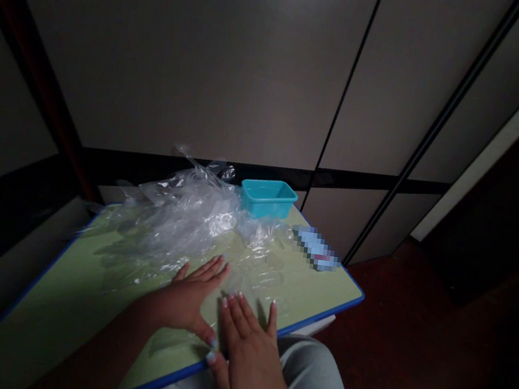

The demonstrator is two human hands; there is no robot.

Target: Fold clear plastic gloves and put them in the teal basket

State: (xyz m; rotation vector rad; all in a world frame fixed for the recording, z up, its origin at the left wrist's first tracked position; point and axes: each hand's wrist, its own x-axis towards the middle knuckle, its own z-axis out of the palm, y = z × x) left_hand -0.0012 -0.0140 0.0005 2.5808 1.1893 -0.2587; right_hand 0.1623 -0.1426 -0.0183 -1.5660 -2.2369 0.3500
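My left hand (192,300) lies palm down with fingers spread on a thin sheet of clear plastic film (253,276) on the green tabletop. Close beside it on the right, my right hand (246,346) rests palm down near the table's front edge, its thumb and little finger apart from the other fingers. The two thumb tips nearly meet. Beyond my left hand sits a large crumpled heap of clear plastic bags (185,210).
A turquoise plastic basin (268,201) stands at the back of the green table (59,296). Right of it lies a blurred-out flat object (315,248). Tall cabinet panels (210,60) rise behind the table. My knee (321,381) shows below the blue edge.
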